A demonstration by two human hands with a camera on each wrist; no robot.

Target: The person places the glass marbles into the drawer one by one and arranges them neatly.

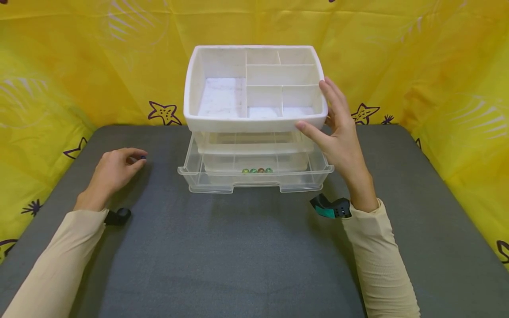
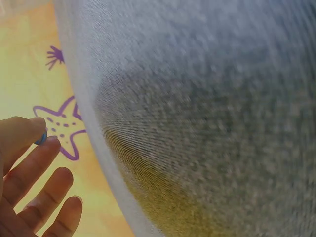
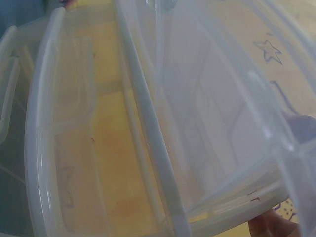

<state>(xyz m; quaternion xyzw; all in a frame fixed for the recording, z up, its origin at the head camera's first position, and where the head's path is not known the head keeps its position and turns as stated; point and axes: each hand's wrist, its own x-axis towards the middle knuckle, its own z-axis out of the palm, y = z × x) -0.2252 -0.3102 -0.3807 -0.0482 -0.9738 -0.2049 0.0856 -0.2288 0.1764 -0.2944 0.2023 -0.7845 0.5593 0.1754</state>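
Note:
A white plastic drawer organizer (image 1: 254,125) stands at the back of the table, its top divided into compartments. Below, a clear drawer (image 1: 254,179) is pulled out toward me, and several green and brown marbles (image 1: 260,170) show in a row through its front. My right hand (image 1: 342,132) grips the organizer's front right corner, thumb on the front rim and fingers along the side. Left of the organizer, just over the table, my left hand (image 1: 119,170) pinches a small blue marble (image 2: 40,138) between thumb and index finger, mostly covered by them.
Grey cloth covers the table (image 1: 238,251). A yellow curtain (image 1: 119,66) with starfish drawings hangs behind and at both sides. Dark straps (image 1: 118,216) with wrist cameras sit at both cuffs.

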